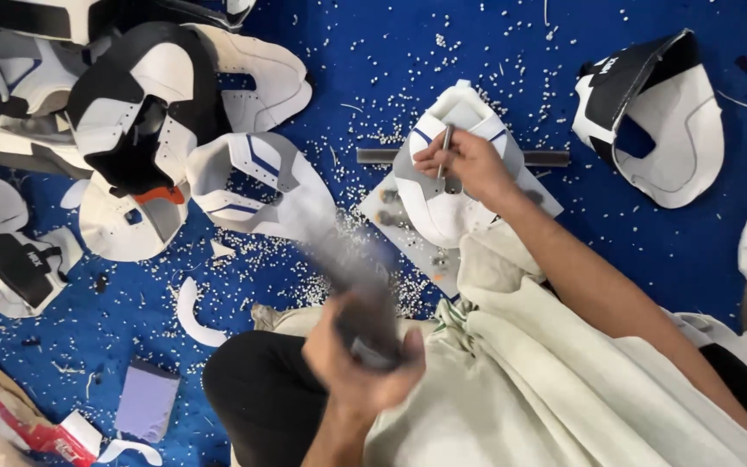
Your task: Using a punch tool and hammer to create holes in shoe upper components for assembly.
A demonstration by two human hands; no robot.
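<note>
Here the right hand [469, 162] pinches a thin metal punch [446, 147] upright on a white shoe upper [443, 195]; that upper lies on a grey board [408, 233] on the blue mat [477, 52]; the left hand [360, 367] has its fingers wrapped around a blurred hammer [360, 290], near the knee [261, 389]; white specks [373, 95] litter the mat; more shoe uppers [144, 130] lie piled to the left.

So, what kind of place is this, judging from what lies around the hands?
Probably a small shoemaking workshop, worked on the floor. Unfinished shoe uppers lie on a blue mat strewn with tiny white punched bits. The right hand holds a thin metal punch on one upper; the left hand swings a blurred tool.
</note>
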